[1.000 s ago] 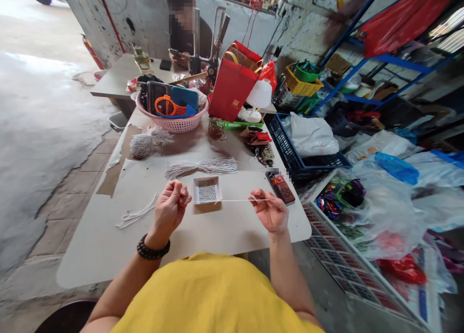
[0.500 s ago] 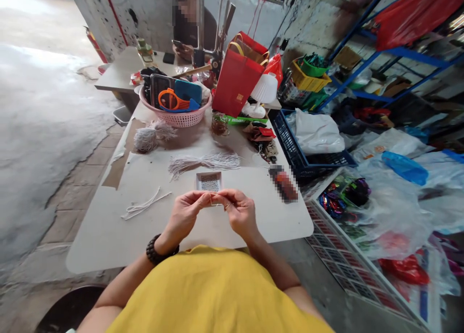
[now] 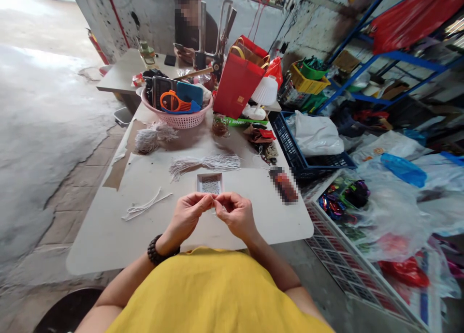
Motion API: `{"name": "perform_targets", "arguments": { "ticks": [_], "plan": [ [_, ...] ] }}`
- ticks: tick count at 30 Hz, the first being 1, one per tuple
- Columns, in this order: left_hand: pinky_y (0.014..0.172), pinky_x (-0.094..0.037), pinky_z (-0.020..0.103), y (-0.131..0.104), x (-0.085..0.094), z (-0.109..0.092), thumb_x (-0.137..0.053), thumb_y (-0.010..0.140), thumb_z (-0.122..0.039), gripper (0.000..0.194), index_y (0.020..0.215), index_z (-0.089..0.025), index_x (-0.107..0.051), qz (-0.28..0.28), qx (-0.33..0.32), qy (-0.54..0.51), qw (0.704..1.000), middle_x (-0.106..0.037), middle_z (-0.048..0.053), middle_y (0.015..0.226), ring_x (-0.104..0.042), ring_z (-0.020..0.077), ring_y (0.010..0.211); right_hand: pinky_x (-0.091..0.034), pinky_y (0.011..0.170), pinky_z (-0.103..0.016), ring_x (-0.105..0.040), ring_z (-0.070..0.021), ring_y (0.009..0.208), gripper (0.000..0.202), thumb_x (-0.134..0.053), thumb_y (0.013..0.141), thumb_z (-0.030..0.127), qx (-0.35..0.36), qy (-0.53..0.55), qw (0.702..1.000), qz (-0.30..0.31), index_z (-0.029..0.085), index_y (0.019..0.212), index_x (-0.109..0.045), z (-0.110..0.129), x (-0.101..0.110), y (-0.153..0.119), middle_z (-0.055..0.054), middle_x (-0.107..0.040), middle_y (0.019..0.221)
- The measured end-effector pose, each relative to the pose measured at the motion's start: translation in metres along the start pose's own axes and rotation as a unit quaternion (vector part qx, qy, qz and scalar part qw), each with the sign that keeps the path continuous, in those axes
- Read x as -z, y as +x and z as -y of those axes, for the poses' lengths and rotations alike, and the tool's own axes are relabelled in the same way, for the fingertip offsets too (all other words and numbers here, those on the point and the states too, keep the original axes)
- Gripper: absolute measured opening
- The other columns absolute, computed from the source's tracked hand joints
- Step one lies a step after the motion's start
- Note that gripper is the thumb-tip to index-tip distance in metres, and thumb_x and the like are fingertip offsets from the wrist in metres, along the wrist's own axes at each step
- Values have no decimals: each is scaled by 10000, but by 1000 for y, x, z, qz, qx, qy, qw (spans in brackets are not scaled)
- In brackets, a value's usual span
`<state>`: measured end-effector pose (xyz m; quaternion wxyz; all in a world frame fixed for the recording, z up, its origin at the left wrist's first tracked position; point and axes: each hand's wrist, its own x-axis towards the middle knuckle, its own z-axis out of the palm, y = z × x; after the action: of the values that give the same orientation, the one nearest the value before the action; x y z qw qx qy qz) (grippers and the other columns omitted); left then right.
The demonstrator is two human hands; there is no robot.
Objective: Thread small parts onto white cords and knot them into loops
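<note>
My left hand (image 3: 189, 211) and my right hand (image 3: 236, 215) meet fingertip to fingertip above the table's near part. Both are closed in a pinch on a thin white cord (image 3: 214, 210), of which only a short bit shows below the fingers. Just beyond them stands a small white box (image 3: 199, 183) full of tiny silvery pieces, too small to name. A bundle of white cords (image 3: 203, 164) lies behind the box. Several loose white cords (image 3: 145, 206) rest to the left of my left hand.
On the white table (image 3: 108, 241) are another cord bundle (image 3: 150, 138), a pink basket (image 3: 183, 120) of odds and ends, a red paper bag (image 3: 237, 84) and a blurred-out item (image 3: 283, 185). Crates (image 3: 308, 164) flank the right edge. Behind the table sits a person (image 3: 184, 38) with a phone.
My fingertips have drawn closer together and turned slightly, and less of the white cord shows between them. The view has shifted a little; the things on the table stay in place.
</note>
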<state>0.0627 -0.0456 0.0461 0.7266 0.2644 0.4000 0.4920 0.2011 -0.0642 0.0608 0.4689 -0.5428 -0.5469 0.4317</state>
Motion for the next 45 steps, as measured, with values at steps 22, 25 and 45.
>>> {"name": "perform_targets", "arguments": {
  "ticks": [22, 25, 45],
  "plan": [
    [574, -425, 230, 0, 23, -11, -823, 640, -501, 405, 644, -136, -646, 219, 93, 188, 953, -718, 55, 630, -594, 123, 580, -529, 667, -293, -647, -133, 628, 175, -817, 708, 311, -138, 267, 913, 277, 178, 805, -760, -7, 22, 15, -13, -691, 667],
    [531, -386, 222, 0, 25, -15, -805, 665, -503, 403, 648, -136, -638, 253, 111, 205, 939, -716, 56, 626, -545, 102, 532, -531, 635, -305, -651, -150, 604, 190, -853, 650, 308, -149, 280, 905, 284, 170, 730, -749, -11, 20, 13, -12, -683, 632],
    [449, -250, 219, 4, 16, -3, -731, 704, -516, 375, 729, -144, -694, 88, -46, 306, 947, -474, -35, 511, -319, 76, 477, -451, 719, -301, -559, -156, 735, 122, -602, 867, 320, 102, -25, 994, 28, 208, 837, -641, -27, 11, 3, -28, -615, 821]
  ]
}}
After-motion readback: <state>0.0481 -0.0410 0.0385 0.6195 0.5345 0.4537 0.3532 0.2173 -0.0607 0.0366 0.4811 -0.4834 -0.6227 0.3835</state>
